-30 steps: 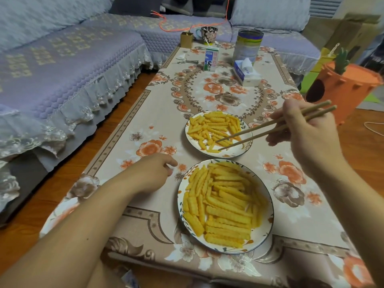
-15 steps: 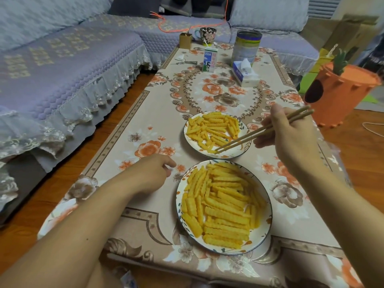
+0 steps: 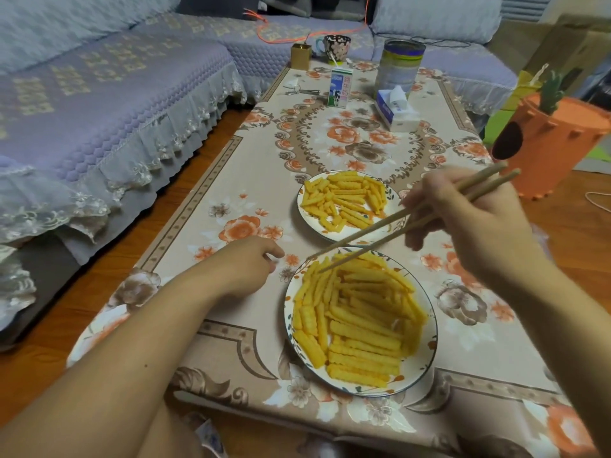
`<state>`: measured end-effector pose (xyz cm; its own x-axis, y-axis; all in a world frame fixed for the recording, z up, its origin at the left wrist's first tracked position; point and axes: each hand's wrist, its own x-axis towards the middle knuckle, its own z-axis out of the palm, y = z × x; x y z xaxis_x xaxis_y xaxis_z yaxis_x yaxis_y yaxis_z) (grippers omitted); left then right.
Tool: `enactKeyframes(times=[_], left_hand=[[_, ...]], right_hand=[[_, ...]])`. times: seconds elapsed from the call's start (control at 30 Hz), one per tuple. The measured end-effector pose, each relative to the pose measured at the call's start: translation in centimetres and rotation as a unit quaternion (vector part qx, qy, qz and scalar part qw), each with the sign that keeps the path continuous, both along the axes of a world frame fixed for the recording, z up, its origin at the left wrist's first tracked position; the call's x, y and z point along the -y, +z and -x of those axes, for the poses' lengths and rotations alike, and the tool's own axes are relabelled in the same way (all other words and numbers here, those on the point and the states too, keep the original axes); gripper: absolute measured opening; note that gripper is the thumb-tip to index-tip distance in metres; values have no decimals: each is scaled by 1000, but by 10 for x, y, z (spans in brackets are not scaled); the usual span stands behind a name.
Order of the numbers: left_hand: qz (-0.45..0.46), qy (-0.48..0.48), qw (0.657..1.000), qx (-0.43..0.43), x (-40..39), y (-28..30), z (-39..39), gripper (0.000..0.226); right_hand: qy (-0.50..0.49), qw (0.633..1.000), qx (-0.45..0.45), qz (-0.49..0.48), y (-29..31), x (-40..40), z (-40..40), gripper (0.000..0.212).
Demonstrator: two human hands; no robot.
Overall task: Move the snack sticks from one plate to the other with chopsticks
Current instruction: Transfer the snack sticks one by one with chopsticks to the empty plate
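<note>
While over near plate (image 3: 426, 361), chopsticks (image 3: 396, 228).

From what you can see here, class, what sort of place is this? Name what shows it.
Most likely a home living room: a covered sofa beside a low table with a flowered cloth, holding a mug and a tissue box.

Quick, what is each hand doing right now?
Left hand: holds nothing, fingers loosely curled, resting on the table.
Right hand: holding the chopsticks, tips empty.

two bare forearms, no sleeves in view, left hand (image 3: 246, 266) and right hand (image 3: 469, 223) ungloved, no rings, no watch
</note>
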<state>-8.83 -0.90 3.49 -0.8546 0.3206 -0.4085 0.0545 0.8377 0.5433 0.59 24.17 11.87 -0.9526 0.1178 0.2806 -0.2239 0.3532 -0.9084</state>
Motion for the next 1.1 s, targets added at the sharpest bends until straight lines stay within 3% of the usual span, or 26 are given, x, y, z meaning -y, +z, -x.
enactKeyframes(times=[0.1,0.23,0.43,0.6,0.8,0.97,1.1], left_hand=[[0,0,1000,0,1,-1,0,42],[2,-6,1000,-8,-2,-2,0,41],[-2,3,1000,-4,-4,-2,1,41],[-10,11,1000,-1,-5,0,0,42],[-14,7,1000,-3,-6,0,0,41],[-67,41,997,-2,-16,-3,1,35],[-95,63,993,0,-21,0,0,45]], right_hand=[[-92,995,-20,42,-5,-15,9,35],[-170,983,21,68,-28,-21,24,31],[-180,980,26,85,-45,-5,41,32],[-156,986,34,42,-50,9,43,34],[-207,976,24,60,-3,-10,21,44],[-244,966,79,-34,37,-30,-14,51],[-228,956,155,-99,49,-23,-28,54]])
